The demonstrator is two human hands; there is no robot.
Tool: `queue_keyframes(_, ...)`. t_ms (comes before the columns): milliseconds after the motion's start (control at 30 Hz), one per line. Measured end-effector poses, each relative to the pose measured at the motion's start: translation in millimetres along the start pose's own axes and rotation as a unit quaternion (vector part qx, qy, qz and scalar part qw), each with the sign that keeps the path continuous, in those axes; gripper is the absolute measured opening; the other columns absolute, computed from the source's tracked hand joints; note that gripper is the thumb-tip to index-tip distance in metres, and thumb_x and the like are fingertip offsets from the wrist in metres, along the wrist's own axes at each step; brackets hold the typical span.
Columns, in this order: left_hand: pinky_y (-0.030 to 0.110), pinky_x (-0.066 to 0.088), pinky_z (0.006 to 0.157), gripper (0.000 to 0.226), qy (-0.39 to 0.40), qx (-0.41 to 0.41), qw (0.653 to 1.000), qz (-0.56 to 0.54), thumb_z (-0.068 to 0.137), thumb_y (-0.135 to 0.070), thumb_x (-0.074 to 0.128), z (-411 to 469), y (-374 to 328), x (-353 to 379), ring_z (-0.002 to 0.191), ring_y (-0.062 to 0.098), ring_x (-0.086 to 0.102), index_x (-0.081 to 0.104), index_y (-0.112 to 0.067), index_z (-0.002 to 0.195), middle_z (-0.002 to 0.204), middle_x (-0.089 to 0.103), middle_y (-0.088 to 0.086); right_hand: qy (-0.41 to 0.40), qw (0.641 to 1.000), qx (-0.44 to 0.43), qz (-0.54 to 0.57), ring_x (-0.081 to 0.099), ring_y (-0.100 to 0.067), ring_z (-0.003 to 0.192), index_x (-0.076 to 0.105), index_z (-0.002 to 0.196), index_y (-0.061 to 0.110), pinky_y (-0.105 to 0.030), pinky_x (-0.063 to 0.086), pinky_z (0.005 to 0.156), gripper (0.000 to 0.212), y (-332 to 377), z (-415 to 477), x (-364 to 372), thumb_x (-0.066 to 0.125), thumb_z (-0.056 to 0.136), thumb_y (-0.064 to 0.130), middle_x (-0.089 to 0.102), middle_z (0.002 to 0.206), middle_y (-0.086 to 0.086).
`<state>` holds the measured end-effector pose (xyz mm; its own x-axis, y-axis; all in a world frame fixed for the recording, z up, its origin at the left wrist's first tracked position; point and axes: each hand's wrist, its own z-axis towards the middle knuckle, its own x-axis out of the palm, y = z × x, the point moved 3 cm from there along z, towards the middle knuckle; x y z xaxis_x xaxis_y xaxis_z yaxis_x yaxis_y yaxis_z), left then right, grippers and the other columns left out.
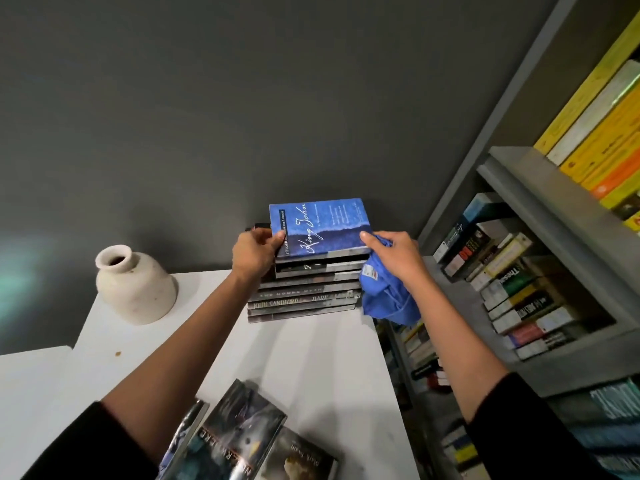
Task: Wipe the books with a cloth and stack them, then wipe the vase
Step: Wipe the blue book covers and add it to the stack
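Note:
A stack of several books [301, 299] stands at the back of the white table [311, 355], against the grey wall. On top lies a blue book [322, 225] titled King John. My left hand [254, 252] grips the blue book's left edge. At the book's right corner, my right hand [393, 252] holds a blue cloth [388, 296], which hangs down beside the stack, and its thumb rests on the cover. A cream ceramic vase [133, 289] stands upright at the table's back left. Loose books [242, 434] lie flat at the table's front edge.
A grey bookshelf [540, 209] full of books rises directly to the right of the table. A lower white surface [31, 386] adjoins the table on the left. A small brown speck [118, 354] lies near the table's left edge.

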<state>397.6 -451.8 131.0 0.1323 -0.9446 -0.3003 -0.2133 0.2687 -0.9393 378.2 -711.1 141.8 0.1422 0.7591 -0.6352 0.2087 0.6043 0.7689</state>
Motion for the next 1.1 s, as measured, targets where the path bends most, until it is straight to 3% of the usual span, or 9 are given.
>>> queue_keyframes(167, 0.020, 0.043, 0.072, 0.035, 0.000, 0.062, 0.992, 0.107, 0.094, -0.031, 0.063, -10.3, -1.7, 2.0, 0.080, 0.014, 0.060, 0.066, -0.006, 0.118, 0.100, 0.072, 0.009, -0.005, 0.998, 0.009, -0.060, 0.061, -0.023, 0.107, 0.070, 0.112, 0.023, -0.032, 0.049, 0.087, 0.044, -4.0, 0.3, 2.3, 0.060, 0.086, 0.056, 0.070, 0.111, -0.002)
queue_keyframes(233, 0.022, 0.046, 0.082, 0.049, -0.005, 0.098, 0.988, 0.118, 0.090, -0.032, 0.068, -16.4, -1.3, 0.2, 0.090, 0.015, 0.062, 0.056, -0.010, 0.132, 0.108, 0.068, 0.004, -0.010, 0.999, 0.001, -0.045, 0.061, -0.017, 0.103, 0.069, 0.111, 0.023, -0.028, 0.047, 0.082, 0.046, -3.4, -5.3, -6.7, 0.063, 0.082, 0.058, 0.069, 0.108, 0.002)
queue_keyframes(300, 0.022, 0.047, 0.093, 0.070, 0.017, 0.122, 0.984, 0.128, 0.079, -0.033, 0.078, -23.0, 0.7, -0.8, 0.101, 0.017, 0.063, 0.049, -0.016, 0.140, 0.118, 0.063, 0.003, 0.021, 0.998, 0.010, -0.054, 0.060, -0.015, 0.102, 0.065, 0.118, 0.023, -0.027, 0.045, 0.082, 0.062, -1.8, -12.1, -15.4, 0.071, 0.071, 0.062, 0.066, 0.112, 0.003)
queue_keyframes(400, 0.002, 0.038, 0.085, 0.087, 0.071, 0.131, 0.979, 0.140, 0.065, -0.014, 0.089, -29.2, 4.1, 4.1, 0.103, 0.011, 0.060, 0.049, -0.015, 0.142, 0.119, 0.062, 0.002, 0.077, 0.976, 0.002, -0.203, 0.061, -0.023, 0.105, 0.059, 0.125, 0.027, -0.034, 0.049, 0.085, 0.073, 1.9, -18.4, -18.3, 0.076, 0.065, 0.063, 0.064, 0.118, 0.001)
queue_keyframes(533, 0.010, 0.035, 0.091, 0.085, 0.055, 0.142, 0.971, 0.185, 0.066, -0.001, 0.086, -28.9, 1.4, 5.0, 0.113, 0.022, 0.061, 0.049, -0.016, 0.141, 0.121, 0.065, 0.012, 0.041, 0.948, -0.038, -0.312, 0.059, -0.034, 0.108, 0.061, 0.123, 0.026, -0.037, 0.045, 0.083, 0.053, 13.0, -23.8, -14.8, 0.071, 0.079, 0.052, 0.065, 0.116, -0.010)
queue_keyframes(667, -0.009, 0.027, 0.078, 0.081, 0.061, 0.152, 0.968, 0.188, 0.065, 0.005, 0.084, -33.3, -5.2, 4.8, 0.102, 0.012, 0.057, 0.051, -0.009, 0.139, 0.112, 0.063, 0.001, -0.004, 0.931, -0.074, -0.356, 0.062, -0.035, 0.097, 0.067, 0.103, 0.019, -0.033, 0.038, 0.070, 0.034, 17.2, -25.4, -7.5, 0.065, 0.086, 0.048, 0.067, 0.101, -0.008)
queue_keyframes(800, -0.012, 0.027, 0.069, 0.081, 0.062, 0.148, 0.973, 0.166, 0.063, 0.011, 0.082, -33.6, -3.2, 6.1, 0.098, 0.006, 0.053, 0.053, -0.009, 0.137, 0.106, 0.057, -0.007, -0.027, 0.926, -0.089, -0.365, 0.063, -0.032, 0.093, 0.066, 0.098, 0.016, -0.031, 0.035, 0.064, 0.031, 16.9, -23.6, -3.9, 0.063, 0.088, 0.045, 0.066, 0.098, -0.006)
queue_keyframes(933, -0.013, 0.026, 0.073, 0.083, 0.052, 0.140, 0.975, 0.163, 0.065, 0.008, 0.083, -30.6, 3.2, 6.4, 0.102, 0.004, 0.052, 0.051, -0.011, 0.139, 0.121, 0.065, 0.008, -0.026, 0.925, -0.091, -0.368, 0.063, -0.032, 0.092, 0.066, 0.094, 0.014, -0.031, 0.034, 0.064, 0.030, 16.9, -22.7, -3.6, 0.063, 0.088, 0.043, 0.067, 0.095, -0.007)
queue_keyframes(1100, -0.003, 0.028, 0.086, 0.085, 0.050, 0.132, 0.979, 0.150, 0.065, 0.007, 0.083, -29.3, 7.4, 7.0, 0.107, 0.002, 0.050, 0.049, -0.011, 0.141, 0.129, 0.062, 0.007, -0.013, 0.921, -0.095, -0.378, 0.062, -0.031, 0.088, 0.062, 0.088, 0.012, -0.031, 0.033, 0.063, 0.030, 18.0, -20.6, -1.4, 0.064, 0.089, 0.042, 0.066, 0.093, -0.007)
